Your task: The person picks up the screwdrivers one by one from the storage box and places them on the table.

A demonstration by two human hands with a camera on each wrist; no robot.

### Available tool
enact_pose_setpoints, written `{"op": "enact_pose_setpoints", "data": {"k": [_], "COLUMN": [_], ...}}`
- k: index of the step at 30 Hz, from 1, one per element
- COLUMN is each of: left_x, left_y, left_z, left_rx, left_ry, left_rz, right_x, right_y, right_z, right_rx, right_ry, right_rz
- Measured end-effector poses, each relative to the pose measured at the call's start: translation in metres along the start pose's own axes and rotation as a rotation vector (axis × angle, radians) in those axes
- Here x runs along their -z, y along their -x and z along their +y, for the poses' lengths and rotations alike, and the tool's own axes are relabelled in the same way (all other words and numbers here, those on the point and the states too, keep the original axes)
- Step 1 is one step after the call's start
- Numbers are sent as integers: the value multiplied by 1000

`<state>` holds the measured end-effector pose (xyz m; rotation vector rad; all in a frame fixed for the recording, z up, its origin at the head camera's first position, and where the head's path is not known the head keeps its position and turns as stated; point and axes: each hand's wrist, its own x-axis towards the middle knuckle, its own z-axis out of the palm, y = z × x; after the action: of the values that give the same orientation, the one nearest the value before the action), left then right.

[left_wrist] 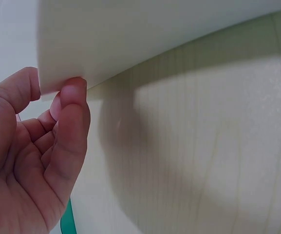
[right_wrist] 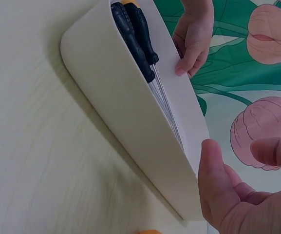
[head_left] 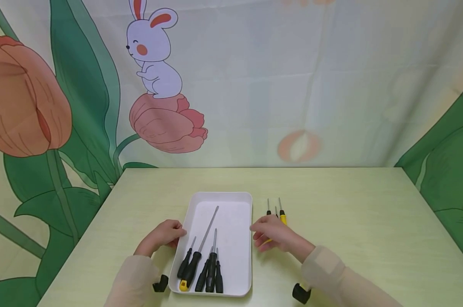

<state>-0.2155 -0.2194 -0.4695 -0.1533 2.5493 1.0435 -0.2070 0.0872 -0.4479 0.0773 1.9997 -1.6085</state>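
Observation:
A white tray stands in front of me, with several black-handled screwdrivers lying in its lower left part. One longer screwdriver there has a black and yellow handle. My left hand pinches the tray's left edge; the left wrist view shows the thumb and the fingertips on either side of the wall. Beside the tray's right rim is my right hand, thumb and fingers spread apart with nothing between them. Just beyond it lie several screwdrivers, one yellow-handled, partly hidden by the hand.
The pale wooden table reaches back to a hanging cloth printed with a rabbit and tulips. Dark wrist pieces show by both sleeves.

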Motion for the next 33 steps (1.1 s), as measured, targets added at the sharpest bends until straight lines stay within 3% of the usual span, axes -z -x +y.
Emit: {"op": "enact_pose_setpoints", "data": {"k": [19, 33], "left_x": [0, 0], "left_y": [0, -3], "left_z": [1, -1], "left_rx": [-3, -10], "left_ry": [8, 6], "left_rz": [-4, -9], "right_x": [-28, -52], "right_y": [2, 3], "right_z": [4, 1], "right_rx": [8, 6], "right_ry": [11, 47], "right_rz": [-106, -132]}}
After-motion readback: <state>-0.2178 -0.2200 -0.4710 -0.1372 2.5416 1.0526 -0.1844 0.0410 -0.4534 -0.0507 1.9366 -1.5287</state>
